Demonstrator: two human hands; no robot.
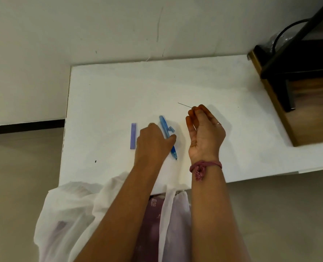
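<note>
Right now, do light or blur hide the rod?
Head view: soft even light, no glare; faint shadows beside the right hand and pen; rod thin but sharp against the white table. Head view again: the wide lens slightly bows the table's left edge.

A thin wire (pixel 184 105) is pinched in the fingertips of the right grip (pixel 204 129), over the white tabletop (pixel 109 91); a blue pen (pixel 164 125) is touched by the thumb of the left grip (pixel 153 142); a purple bar (pixel 133 136) is laid just left of that grip; a pink thread band (pixel 206 165) is worn on the right wrist.
</note>
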